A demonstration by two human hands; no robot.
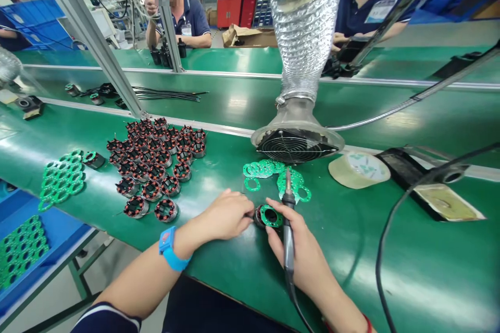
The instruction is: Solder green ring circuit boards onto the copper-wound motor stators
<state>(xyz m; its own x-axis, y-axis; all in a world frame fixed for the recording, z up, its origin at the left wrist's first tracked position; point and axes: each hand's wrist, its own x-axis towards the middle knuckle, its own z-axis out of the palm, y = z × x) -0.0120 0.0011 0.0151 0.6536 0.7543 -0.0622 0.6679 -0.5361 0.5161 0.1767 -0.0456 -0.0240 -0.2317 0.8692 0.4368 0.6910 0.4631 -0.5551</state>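
Observation:
A motor stator [258, 217] with copper windings sits on the bench before me, a green ring-shaped circuit board [271, 215] on its top. My left hand [226, 217] has its fingers curled together at the stator's left side; the fingertips are partly hidden. In my right hand [302, 244] rests a soldering iron [288, 242], its tip pointing up and away from me. The right thumb and index finger also reach to the board's right edge. Beyond the hands lie loose green ring boards [291, 182], some in overlapping rows.
Many wound stators [152, 158] stand grouped at left, near a green board panel [62, 179]. A fume extractor hood [299, 140] hangs over the bench. To the right are a tape roll [357, 170], a soldering iron stand with sponge [449, 202] and a black cable [385, 239]. Co-workers sit opposite.

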